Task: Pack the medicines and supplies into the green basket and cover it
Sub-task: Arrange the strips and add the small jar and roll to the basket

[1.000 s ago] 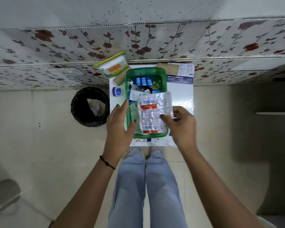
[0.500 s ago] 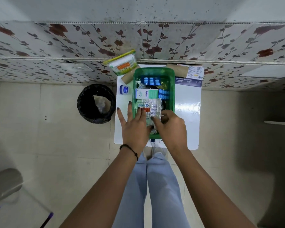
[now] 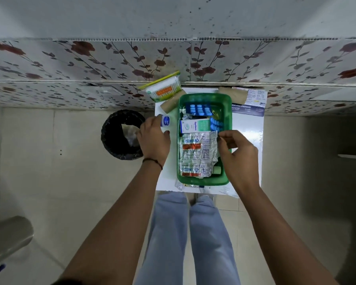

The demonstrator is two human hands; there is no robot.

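Note:
The green basket (image 3: pixel 227 120) stands on a small white table (image 3: pixel 247 130). Inside it are blue blister packs (image 3: pixel 199 109), a white and green medicine box (image 3: pixel 194 125) and crumpled silver blister strips (image 3: pixel 197 153) lying on top at the near end. My right hand (image 3: pixel 237 155) rests over the basket's right rim, thumb and forefinger pinching the strips' right edge. My left hand (image 3: pixel 154 138) is left of the basket, its fingers closed around a small white jar with a blue label (image 3: pixel 165 120) that stands on the table.
A black waste bin (image 3: pixel 121 134) stands on the floor left of the table. Against the floral wall are a cotton-bud pack (image 3: pixel 162 89), two cardboard rolls (image 3: pixel 170 103) and a dressings box (image 3: pixel 248 105). Papers (image 3: pixel 193 186) stick out under the basket's near edge.
The silver strips, held above the basket a second ago, now lie inside it. My left hand has left the basket and moved left onto the small jar.

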